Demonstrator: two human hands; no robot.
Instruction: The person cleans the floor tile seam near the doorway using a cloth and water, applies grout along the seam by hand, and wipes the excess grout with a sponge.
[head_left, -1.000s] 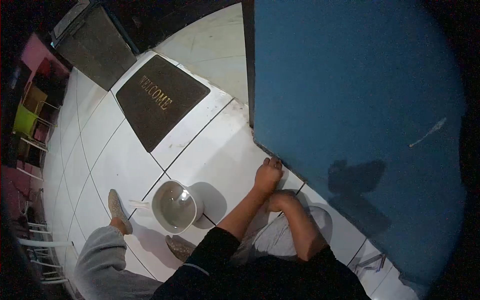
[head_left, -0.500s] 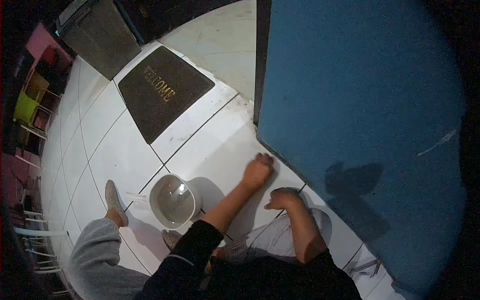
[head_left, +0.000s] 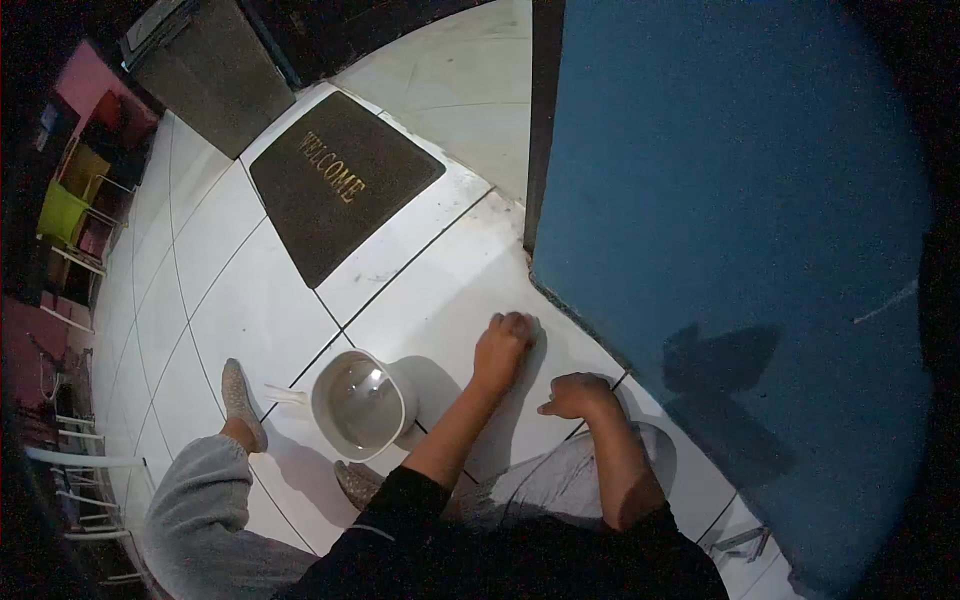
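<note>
My left hand (head_left: 503, 350) is closed, its knuckles up, low over the white tiled floor (head_left: 440, 290) in front of the blue panel. Its fingertips are slightly blurred, and anything under them is hidden. Beside it on the right, my right hand (head_left: 578, 396) is curled near the panel's lower edge, thumb side toward the left hand. What its fingers might hold cannot be seen. A pale, rounded-square container (head_left: 362, 405) with clear liquid inside stands left of my left forearm. A slim white piece (head_left: 286, 396) sticks out at the container's left side.
The blue panel (head_left: 720, 200) rises along the right. A dark WELCOME mat (head_left: 345, 190) lies beyond the container. Farther off are a grey bin-like box (head_left: 215, 80) and chairs (head_left: 65, 215) at left. My slippered foot (head_left: 238, 395) rests left of the container.
My left hand has slid a little left and back toward me, away from the panel's edge. My right hand stays curled in nearly the same place. The view has shifted slightly.
</note>
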